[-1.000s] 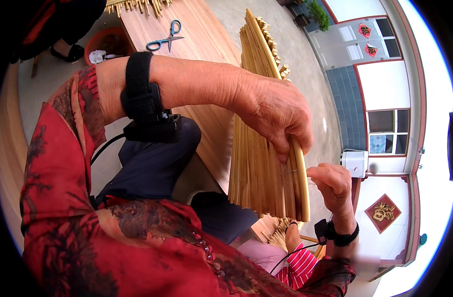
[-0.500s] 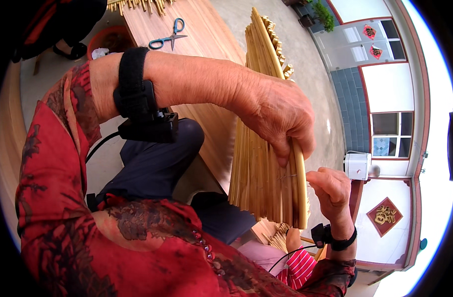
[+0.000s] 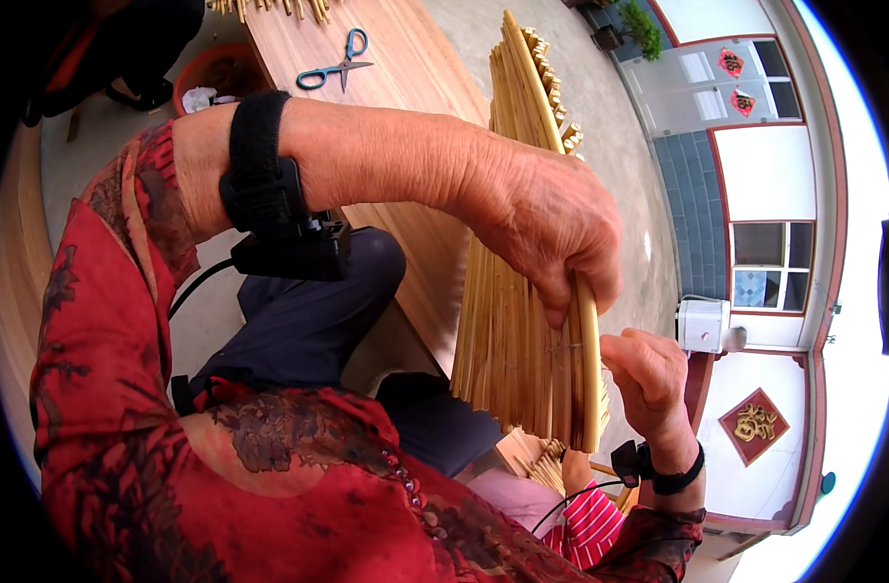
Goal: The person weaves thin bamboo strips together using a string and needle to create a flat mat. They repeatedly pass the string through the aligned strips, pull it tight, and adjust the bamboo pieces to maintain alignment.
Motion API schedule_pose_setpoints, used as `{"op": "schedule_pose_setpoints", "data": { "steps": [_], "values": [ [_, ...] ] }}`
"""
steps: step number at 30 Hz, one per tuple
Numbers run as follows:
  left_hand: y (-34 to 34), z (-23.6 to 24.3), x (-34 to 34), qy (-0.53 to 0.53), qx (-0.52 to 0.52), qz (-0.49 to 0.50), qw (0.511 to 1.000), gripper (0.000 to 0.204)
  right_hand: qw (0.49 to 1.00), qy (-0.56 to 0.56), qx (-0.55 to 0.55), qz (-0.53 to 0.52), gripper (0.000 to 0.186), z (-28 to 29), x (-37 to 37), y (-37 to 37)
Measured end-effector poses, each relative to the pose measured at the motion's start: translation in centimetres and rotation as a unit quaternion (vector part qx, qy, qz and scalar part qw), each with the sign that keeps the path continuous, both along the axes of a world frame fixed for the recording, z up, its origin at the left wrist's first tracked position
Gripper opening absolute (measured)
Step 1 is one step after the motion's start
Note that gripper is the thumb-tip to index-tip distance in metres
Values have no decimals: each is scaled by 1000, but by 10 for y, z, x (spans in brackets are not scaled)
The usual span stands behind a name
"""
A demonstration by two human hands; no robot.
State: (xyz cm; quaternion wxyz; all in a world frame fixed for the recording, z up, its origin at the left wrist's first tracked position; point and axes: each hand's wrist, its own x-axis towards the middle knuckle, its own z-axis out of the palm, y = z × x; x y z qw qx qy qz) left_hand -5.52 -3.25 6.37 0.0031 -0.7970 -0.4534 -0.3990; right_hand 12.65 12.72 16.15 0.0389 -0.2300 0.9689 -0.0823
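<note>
A mat of thin, straw-coloured sticks point(image 3: 507, 330), side by side, stands tilted in front of me. My left hand point(image 3: 571, 233) is closed over its right edge, with the thumb on the near face and the fingers reaching round behind the outermost stick. A fine thread point(image 3: 564, 346) crosses the sticks just below that thumb. Beside the edge, level with the thread, my right hand point(image 3: 648, 374) is closed with thumb and finger pressed together. Whatever it may hold is too small to make out.
Blue-handled scissors point(image 3: 339, 68) lie on the wooden table point(image 3: 396, 117), near more sticks point(image 3: 279, 8). An orange basin point(image 3: 196, 73) stands left of the table. At lower right is another person's striped sleeve point(image 3: 592, 525), beside a stick bundle point(image 3: 541, 468).
The view has shifted slightly, and the mat's far end sits a little further right. Both hands keep the same hold and nearly the same place.
</note>
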Motion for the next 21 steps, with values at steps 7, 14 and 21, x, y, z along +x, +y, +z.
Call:
{"op": "schedule_pose_setpoints", "data": {
  "steps": [7, 14, 21],
  "values": [
    [-1, 0, 0, 2, 8, 5, 1000, 17, 1000, -17, 10, -1, 29, 0, -2, -4],
    [2, -4, -1, 1, -5, 2, 1000, 17, 1000, 4, -20, -23, 21, -13, 1, -11],
    [13, 1, 3, 8, 7, 16, 1000, 18, 998, 12, 40, -36, 21, 2, 5, 0]
  ]
}}
